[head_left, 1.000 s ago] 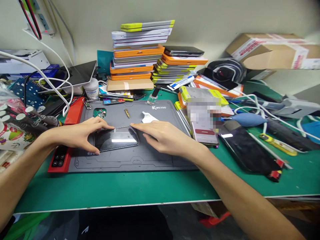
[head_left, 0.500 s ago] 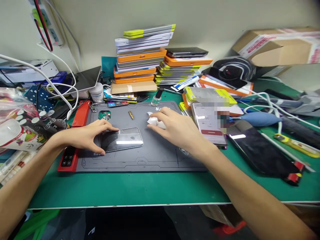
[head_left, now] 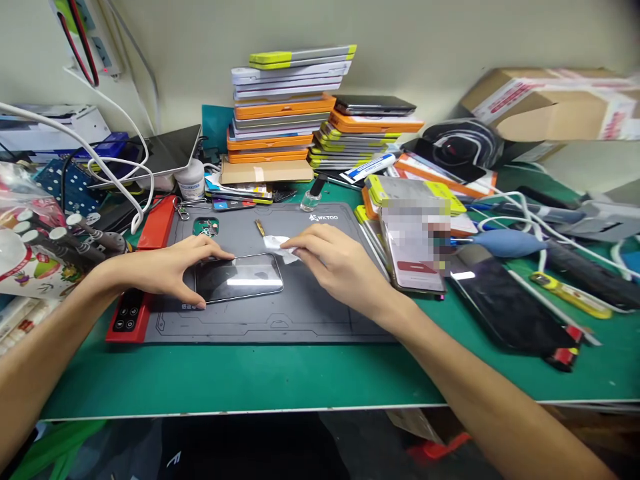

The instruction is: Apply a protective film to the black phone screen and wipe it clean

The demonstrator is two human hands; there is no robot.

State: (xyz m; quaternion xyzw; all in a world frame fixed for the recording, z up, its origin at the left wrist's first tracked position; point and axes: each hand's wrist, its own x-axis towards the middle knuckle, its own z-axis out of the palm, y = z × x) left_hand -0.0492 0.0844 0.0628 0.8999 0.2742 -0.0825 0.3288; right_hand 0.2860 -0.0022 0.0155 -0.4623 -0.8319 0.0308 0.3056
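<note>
A smartphone [head_left: 240, 277] with a dark, glossy screen lies face up on the grey work mat [head_left: 310, 313]. My left hand [head_left: 173, 270] grips its left end, thumb at the near edge and fingers at the far edge. Between the fingertips of my right hand [head_left: 340, 263] is a crumpled white tissue [head_left: 280, 247], just right of the phone's far corner and apart from the screen. A small brass-coloured screwdriver bit [head_left: 259, 228] lies behind the tissue. Small metal parts sit in a green tray [head_left: 206, 227] beyond my left hand.
Behind the mat stand a glass bottle with a black cap [head_left: 313, 195] and a white jar [head_left: 191, 180]. Stacked flat boxes [head_left: 280, 107] rise at the back. On the right lie a lit phone [head_left: 413, 267], a dark phone [head_left: 505, 300] and a yellow cutter [head_left: 570, 295].
My right hand has brought the tissue left, closer to the phone, and its fingers are pinched tighter. My left hand keeps its hold on the phone. The view has shifted slightly.
</note>
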